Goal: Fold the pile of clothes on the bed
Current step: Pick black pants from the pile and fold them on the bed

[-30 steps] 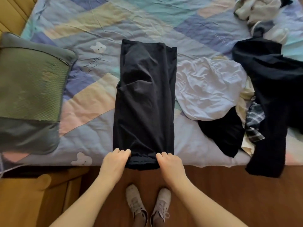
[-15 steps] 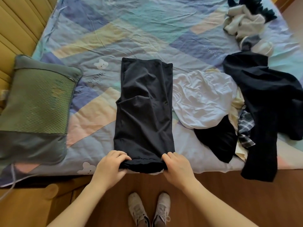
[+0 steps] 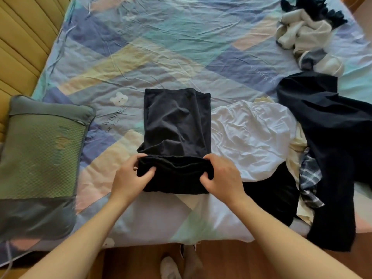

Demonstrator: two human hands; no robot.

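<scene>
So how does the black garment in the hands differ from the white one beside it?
The black garment is a smoothed long strip, its near end lifted by both hands; the white garment lies crumpled and untouched. Black is narrower, white spreads wider. Both lie on the bed.

- The left hand (image 3: 128, 179) and right hand (image 3: 222, 176) have left the bed's near edge, moving toward 12 o'clock.
- They have lifted the near end of the black trousers (image 3: 177, 125) and carried it up over the rest.
- The trousers' flat part is shorter now.
- Bare sheet (image 3: 161, 214) shows at 6 o'clock.
</scene>
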